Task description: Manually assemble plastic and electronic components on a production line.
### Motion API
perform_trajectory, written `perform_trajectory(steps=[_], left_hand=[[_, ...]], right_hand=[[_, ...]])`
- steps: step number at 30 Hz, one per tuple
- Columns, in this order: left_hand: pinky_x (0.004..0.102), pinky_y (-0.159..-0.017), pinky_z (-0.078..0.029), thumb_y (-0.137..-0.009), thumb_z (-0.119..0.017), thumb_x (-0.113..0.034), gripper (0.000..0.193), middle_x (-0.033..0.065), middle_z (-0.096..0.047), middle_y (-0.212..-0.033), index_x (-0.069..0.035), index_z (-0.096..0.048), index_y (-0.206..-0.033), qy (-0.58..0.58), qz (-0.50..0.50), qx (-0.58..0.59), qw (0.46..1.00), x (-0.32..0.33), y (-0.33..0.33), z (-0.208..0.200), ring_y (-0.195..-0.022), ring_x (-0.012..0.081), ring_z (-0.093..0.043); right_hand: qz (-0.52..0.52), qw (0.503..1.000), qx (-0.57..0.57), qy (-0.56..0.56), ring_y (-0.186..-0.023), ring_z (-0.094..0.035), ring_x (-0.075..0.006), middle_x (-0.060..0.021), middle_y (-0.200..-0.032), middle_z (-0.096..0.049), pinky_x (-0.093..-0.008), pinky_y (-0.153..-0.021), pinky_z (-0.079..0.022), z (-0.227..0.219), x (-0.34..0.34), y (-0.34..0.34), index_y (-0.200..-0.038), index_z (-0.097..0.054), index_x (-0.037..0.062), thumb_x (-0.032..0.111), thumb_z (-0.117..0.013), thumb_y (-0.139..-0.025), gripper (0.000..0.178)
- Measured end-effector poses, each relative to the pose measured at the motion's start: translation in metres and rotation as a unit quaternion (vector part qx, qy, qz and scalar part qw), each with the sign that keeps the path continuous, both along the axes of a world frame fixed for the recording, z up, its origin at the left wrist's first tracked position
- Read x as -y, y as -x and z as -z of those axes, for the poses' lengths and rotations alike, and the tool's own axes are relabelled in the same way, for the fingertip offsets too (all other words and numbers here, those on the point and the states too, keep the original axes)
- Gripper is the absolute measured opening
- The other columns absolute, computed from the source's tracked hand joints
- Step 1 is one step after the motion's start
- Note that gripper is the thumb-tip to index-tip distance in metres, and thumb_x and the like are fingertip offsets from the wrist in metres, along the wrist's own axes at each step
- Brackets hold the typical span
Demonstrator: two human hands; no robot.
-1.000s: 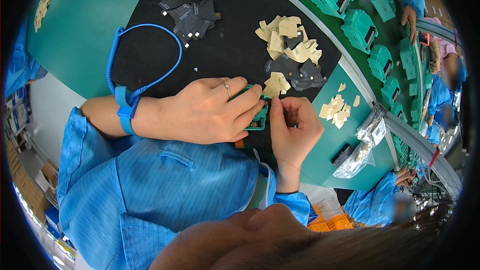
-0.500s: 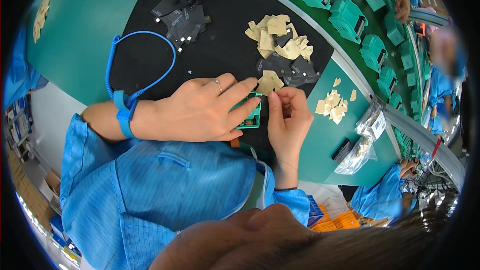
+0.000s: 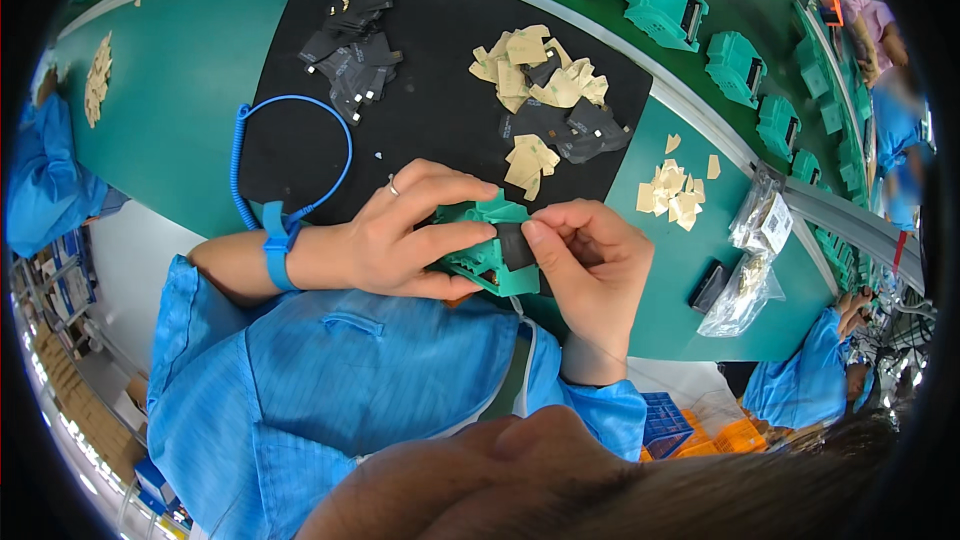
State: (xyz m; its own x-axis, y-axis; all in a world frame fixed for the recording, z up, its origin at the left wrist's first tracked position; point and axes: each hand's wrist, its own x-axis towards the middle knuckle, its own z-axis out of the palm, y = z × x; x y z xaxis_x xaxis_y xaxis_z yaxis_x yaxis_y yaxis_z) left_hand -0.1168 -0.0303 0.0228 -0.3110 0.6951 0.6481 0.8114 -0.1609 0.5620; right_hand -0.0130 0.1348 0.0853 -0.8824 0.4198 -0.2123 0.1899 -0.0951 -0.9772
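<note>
My left hand point(image 3: 415, 230), with a ring and a blue wrist strap point(image 3: 278, 245), is wrapped over a teal green plastic housing point(image 3: 487, 275) and steadies it in front of my chest. On the housing's right side lies a thin black flat piece point(image 3: 515, 246). My right hand point(image 3: 595, 260) is closed, thumb and index finger pinching the edge of that piece against the housing. Beyond my hands, a few beige peeled backing papers point(image 3: 530, 166) rest on the black mat point(image 3: 430, 90). My left fingers cover part of the housing.
Black flat pieces point(image 3: 355, 65) are heaped at the mat's far left, beige papers point(image 3: 515, 60) at its far right. More scraps point(image 3: 672, 195) and a clear plastic bag point(image 3: 745, 295) lie to the right. A blue coiled cord point(image 3: 238, 150) runs from my strap. Green housings point(image 3: 665, 8) line the conveyor behind.
The housing has been turned and shows more of its side, with the black piece now on it. My right hand has come away from the beige papers to the housing. The view has shifted.
</note>
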Motion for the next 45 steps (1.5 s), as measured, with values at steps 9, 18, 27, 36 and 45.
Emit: perform_trajectory(steps=[9,18,27,36,45], left_hand=[[0.038,-0.074,-0.049,-0.066,-0.078,-0.026,0.049,0.0217,-0.05,-0.116,-0.004,-0.059,-0.105,0.006,0.021,0.018,1.0,0.01,0.002,0.016,-0.096,0.0345,-0.056],[0.0378,-0.074,-0.049,-0.068,-0.077,-0.027,0.046,0.0216,-0.05,-0.115,-0.003,-0.059,-0.103,-0.006,0.024,0.01,1.0,0.012,0.003,0.018,-0.096,0.0341,-0.057],[0.0378,-0.073,-0.049,-0.068,-0.077,-0.026,0.044,0.0213,-0.05,-0.115,-0.003,-0.06,-0.101,-0.013,0.023,0.017,0.999,0.01,0.002,0.02,-0.096,0.0339,-0.057],[0.038,-0.074,-0.05,-0.068,-0.077,-0.027,0.045,0.0214,-0.05,-0.114,-0.003,-0.06,-0.101,-0.006,0.023,0.013,1.0,0.012,0.004,0.018,-0.097,0.0339,-0.057],[0.0362,-0.071,-0.05,-0.065,-0.075,-0.024,0.038,0.015,-0.047,-0.107,-0.009,-0.067,-0.099,0.042,0.017,-0.016,0.999,0.011,0.01,0.009,-0.093,0.0309,-0.054]], right_hand=[[-0.056,0.997,0.012,-0.049,-0.054,-0.056,-0.0047,-0.0036,-0.066,-0.062,-0.0178,-0.048,-0.044,0.017,0.006,0.003,-0.079,-0.062,-0.0009,0.003,-0.067,-0.08,0.006],[-0.076,0.984,-0.007,-0.162,-0.052,-0.056,-0.0079,-0.005,-0.068,-0.059,-0.0205,-0.045,-0.043,0.008,0.01,0.002,-0.079,-0.059,-0.0004,0.0,-0.067,-0.079,0.008],[-0.074,0.98,-0.021,-0.184,-0.052,-0.056,-0.009,-0.0052,-0.067,-0.058,-0.021,-0.044,-0.043,0.01,0.009,0.003,-0.078,-0.059,-0.0002,-0.001,-0.068,-0.078,0.009],[-0.076,0.972,-0.045,-0.216,-0.05,-0.056,-0.011,-0.006,-0.065,-0.056,-0.0225,-0.042,-0.042,0.011,0.012,0.005,-0.078,-0.058,0.0001,-0.002,-0.068,-0.077,0.01],[-0.066,0.829,-0.025,-0.555,-0.05,-0.053,-0.0176,-0.004,-0.07,-0.047,-0.0276,-0.04,-0.041,0.013,0.017,0.004,-0.091,-0.051,0.0064,0.009,-0.067,-0.074,0.023]])
